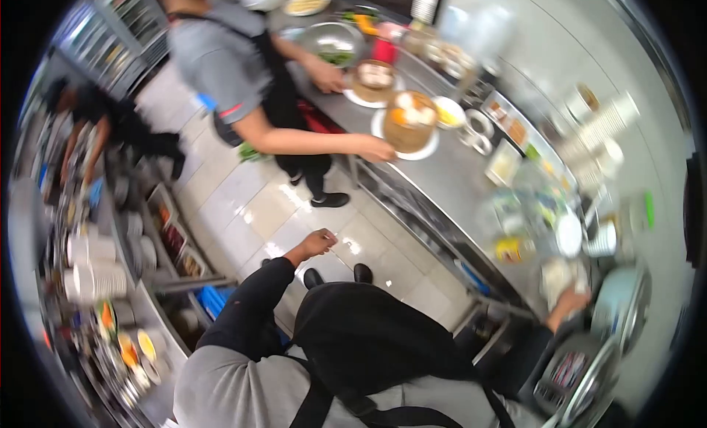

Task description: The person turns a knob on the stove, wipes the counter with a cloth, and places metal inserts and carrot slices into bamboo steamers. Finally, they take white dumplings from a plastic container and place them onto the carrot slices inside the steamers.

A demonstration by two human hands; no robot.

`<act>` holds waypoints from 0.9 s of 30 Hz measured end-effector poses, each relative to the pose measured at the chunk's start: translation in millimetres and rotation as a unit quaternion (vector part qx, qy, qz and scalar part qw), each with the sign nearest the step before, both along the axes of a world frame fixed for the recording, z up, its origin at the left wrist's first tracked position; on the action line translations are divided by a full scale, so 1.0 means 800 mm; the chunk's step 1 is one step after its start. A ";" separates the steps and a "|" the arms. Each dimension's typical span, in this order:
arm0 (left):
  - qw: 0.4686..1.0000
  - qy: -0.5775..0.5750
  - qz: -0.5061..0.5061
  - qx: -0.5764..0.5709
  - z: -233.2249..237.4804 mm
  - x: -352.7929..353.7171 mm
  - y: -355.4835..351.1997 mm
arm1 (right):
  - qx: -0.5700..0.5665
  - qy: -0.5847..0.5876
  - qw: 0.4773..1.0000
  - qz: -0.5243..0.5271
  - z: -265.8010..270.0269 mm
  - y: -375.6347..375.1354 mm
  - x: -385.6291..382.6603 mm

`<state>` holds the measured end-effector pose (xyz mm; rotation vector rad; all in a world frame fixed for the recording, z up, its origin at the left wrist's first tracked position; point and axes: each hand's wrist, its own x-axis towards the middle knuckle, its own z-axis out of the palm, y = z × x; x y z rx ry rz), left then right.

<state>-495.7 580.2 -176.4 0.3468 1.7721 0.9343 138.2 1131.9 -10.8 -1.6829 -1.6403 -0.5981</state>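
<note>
My left hand [317, 244] hangs over the tiled floor in front of me, its fingers loosely bent and a little apart, with nothing in them that I can see. At the right end of the steel counter [442, 185], my right hand [571, 303] rests on a crumpled white cloth [561, 278], its fingers closing on it; blur hides the exact grip. Close to that hand are a round lidded container [620, 303] and a yellow-labelled jar [513, 249].
A co-worker [228, 82] at the counter touches two plates with bamboo steamers [409, 126]. Stacked cups [607, 122] and a metal bowl [331, 44] stand along the wall side. On the left, another counter carries bowl stacks [99, 281]; another person [110, 119] works there.
</note>
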 end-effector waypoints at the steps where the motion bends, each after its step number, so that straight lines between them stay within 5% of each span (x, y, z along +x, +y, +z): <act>1: 1.000 0.012 0.013 -0.001 0.000 0.002 -0.011 | 0.056 -0.037 0.997 0.040 0.070 -0.041 -0.056; 2: 0.999 0.024 0.030 -0.004 -0.002 0.006 -0.024 | 0.077 0.105 0.985 0.109 0.121 -0.071 -0.117; 3: 0.997 0.080 0.017 0.003 -0.008 0.011 -0.037 | 0.152 0.119 0.970 0.151 0.152 -0.093 -0.169; 5: 0.976 0.217 -0.008 0.001 -0.033 0.020 -0.066 | 0.171 0.268 0.899 0.302 0.196 -0.126 -0.266; 6: 0.967 0.250 -0.037 -0.041 -0.014 0.028 -0.069 | 0.206 0.237 0.864 0.394 0.206 -0.134 -0.306; 7: 0.977 0.207 0.001 -0.048 -0.028 0.033 -0.077 | 0.195 0.309 0.788 0.496 0.207 -0.158 -0.358; 11: 0.970 0.215 0.117 0.002 0.022 0.064 -0.111 | -0.180 0.285 0.591 0.733 0.191 -0.330 -0.503; 14: 0.945 0.231 0.232 -0.003 0.038 0.083 -0.159 | -0.449 0.172 0.441 0.758 0.132 -0.410 -0.568; 16: 0.918 0.135 0.373 0.009 0.043 0.101 -0.199 | -0.543 0.017 0.339 0.769 0.086 -0.432 -0.607; 21: 0.677 0.197 0.710 -0.011 0.060 0.176 -0.346 | -0.587 -0.229 0.223 0.744 0.077 -0.508 -0.651; 23: 0.537 0.250 0.806 0.010 0.075 0.220 -0.418 | -0.569 -0.262 0.212 0.750 0.061 -0.523 -0.667; 25: 0.449 0.254 0.856 0.033 0.125 0.285 -0.477 | -0.561 -0.282 0.212 0.749 0.049 -0.538 -0.674; 27: 0.392 0.332 0.848 -0.129 0.150 0.358 -0.529 | -0.562 -0.293 0.205 0.745 0.035 -0.557 -0.678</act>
